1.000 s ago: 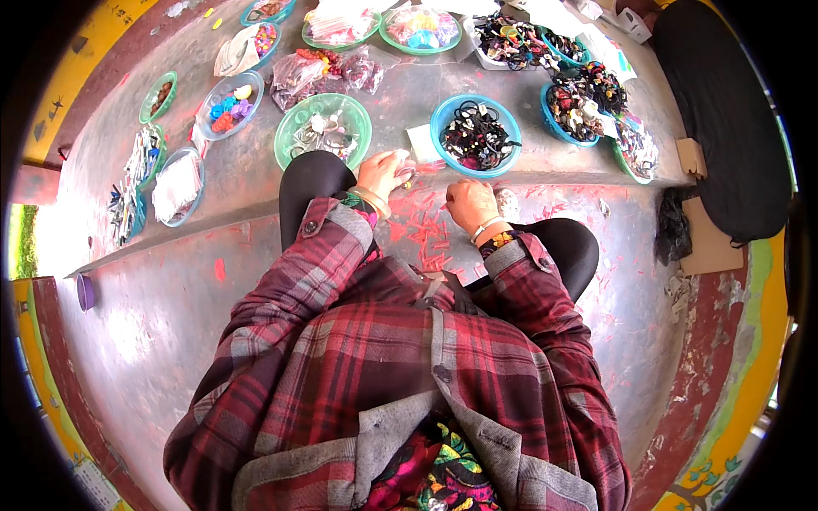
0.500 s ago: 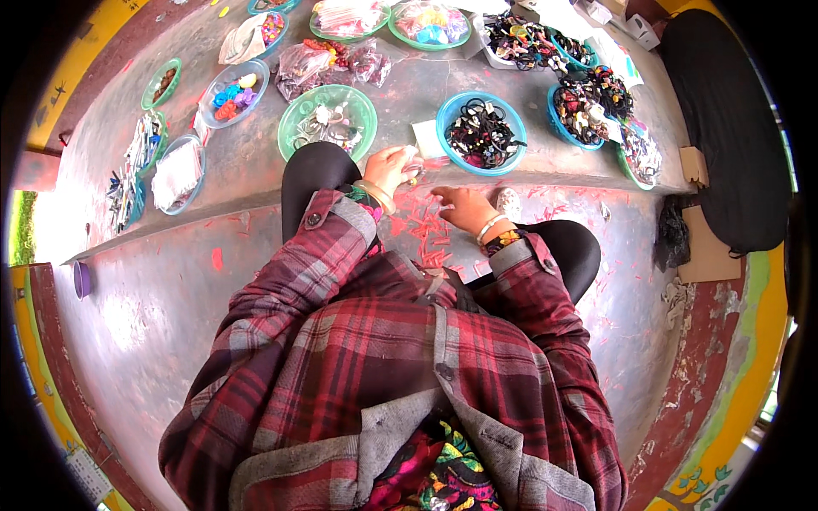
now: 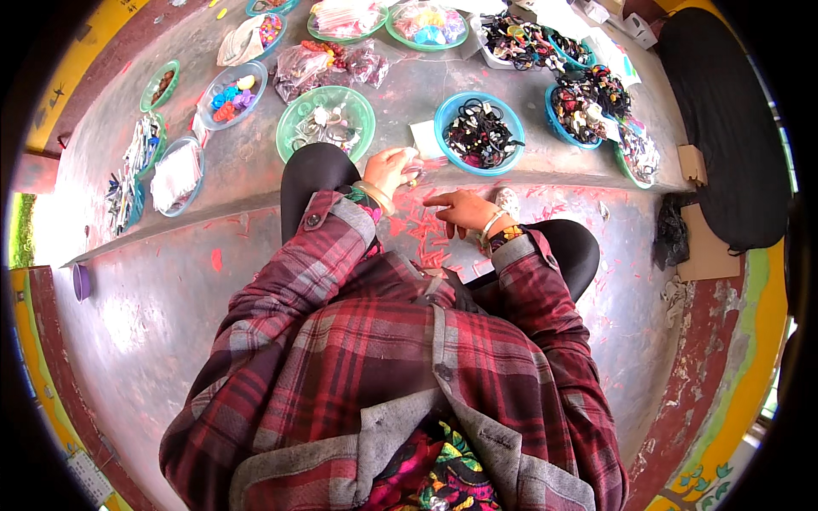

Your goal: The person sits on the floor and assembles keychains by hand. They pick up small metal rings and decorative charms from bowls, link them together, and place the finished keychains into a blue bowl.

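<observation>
My left hand (image 3: 388, 173) is closed near my left knee, pinching a small, shiny, see-through piece that looks like a clear plastic bag (image 3: 414, 163). What is inside the piece is too small to make out. To the right of it, my right hand (image 3: 464, 213) hovers over red strips (image 3: 433, 247) scattered on the floor. Its index finger points left, the other fingers hang loosely apart, and I see nothing in it. Just beyond the hands stand a green basin (image 3: 285, 136) of mixed pale small items and a blue basin (image 3: 443, 140) of black hair ties.
Along the raised ledge are more basins: white packets (image 3: 177, 175), colourful pieces (image 3: 232, 95), and dark ties with ornaments (image 3: 584, 115). Red clusters in plastic bags (image 3: 328, 68) lie behind the green basin. A purple cup (image 3: 82, 281) stands far left; cardboard (image 3: 709, 247) lies right.
My right hand has shifted slightly down, its index finger now reaching further left and the other fingers drooping. The left hand keeps its place and its hold on the clear piece.
</observation>
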Motion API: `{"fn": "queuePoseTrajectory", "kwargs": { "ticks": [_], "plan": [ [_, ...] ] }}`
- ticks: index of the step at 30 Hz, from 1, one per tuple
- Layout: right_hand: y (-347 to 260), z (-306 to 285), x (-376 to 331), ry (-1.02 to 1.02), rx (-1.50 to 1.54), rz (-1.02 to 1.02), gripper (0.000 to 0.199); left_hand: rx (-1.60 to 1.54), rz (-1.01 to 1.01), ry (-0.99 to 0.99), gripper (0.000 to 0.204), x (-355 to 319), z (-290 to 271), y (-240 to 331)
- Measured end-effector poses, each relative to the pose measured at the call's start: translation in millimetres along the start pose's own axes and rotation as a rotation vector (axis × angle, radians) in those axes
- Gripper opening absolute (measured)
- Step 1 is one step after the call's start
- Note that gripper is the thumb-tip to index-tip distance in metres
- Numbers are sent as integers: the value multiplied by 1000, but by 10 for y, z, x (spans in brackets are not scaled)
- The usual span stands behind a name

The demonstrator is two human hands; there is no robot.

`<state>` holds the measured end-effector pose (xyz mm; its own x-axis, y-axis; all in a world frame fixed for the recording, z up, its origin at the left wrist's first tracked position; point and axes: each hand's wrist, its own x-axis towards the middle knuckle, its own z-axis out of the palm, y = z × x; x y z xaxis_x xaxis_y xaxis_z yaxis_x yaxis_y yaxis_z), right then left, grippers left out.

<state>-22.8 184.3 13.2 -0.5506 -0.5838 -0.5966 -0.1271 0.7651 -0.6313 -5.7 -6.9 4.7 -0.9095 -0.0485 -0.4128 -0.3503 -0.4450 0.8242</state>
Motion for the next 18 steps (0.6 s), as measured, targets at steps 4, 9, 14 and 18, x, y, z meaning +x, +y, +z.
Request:
{"fn": "queuePoseTrajectory", "kwargs": {
  "ticks": [4, 9, 14, 18],
  "plan": [
    [159, 116, 79, 191, -390, -100, 39, -15, -5, -27, 28, 10, -23, -5],
    [108, 174, 50, 287, -530, -44, 38, -12, 8, -25, 27, 38, -29, -44],
    [-16, 94, 29, 462, -454, -67, 35, -13, 3, -33, 27, 40, -26, -46],
    [93, 29, 146, 660, 297, -254, 30, -83, 2, -82, 27, 28, 7, -53]
  ]
}}
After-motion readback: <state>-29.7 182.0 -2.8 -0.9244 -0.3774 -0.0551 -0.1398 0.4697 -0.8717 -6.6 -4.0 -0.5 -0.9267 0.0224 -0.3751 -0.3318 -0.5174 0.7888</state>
